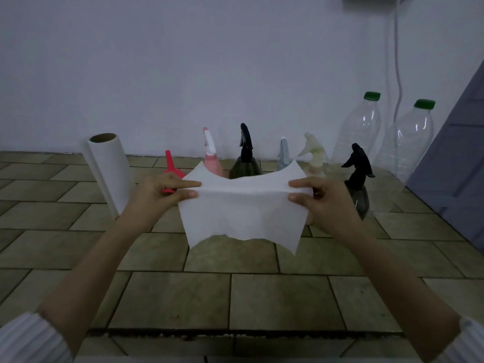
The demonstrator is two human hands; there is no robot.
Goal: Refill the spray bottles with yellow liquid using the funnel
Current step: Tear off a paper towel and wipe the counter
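**A:** Sleeves first, striped, at the bottom corners, then two bare forearms reaching out over the tiled floor. What are the fingers doing?

**B:** Both pinch a sheet of paper towel. The left hand nips its left edge between thumb and a straight forefinger; the right hand grips the right edge, fingers curled behind. The sheet hangs stretched between them, above the floor.

**A:** And past the sheet?

**B:** The red funnel stands spout up just behind the left hand, partly hidden by it. To its left is the towel roll, upright. Behind the sheet stands a row of sprayers: pink, dark green, pale blue and cream. A black-headed one stands nearer, just beside the right hand. Two big clear bottles with green caps stand at the wall, right.

**A:** How far along, would you say?

**B:** I'd judge late, or at a pause for wiping. Every sprayer head looks to be on, the funnel is in no bottle, and both big bottles look empty. No yellow liquid shows; the sprayers' fill levels are hidden or too dim to read.
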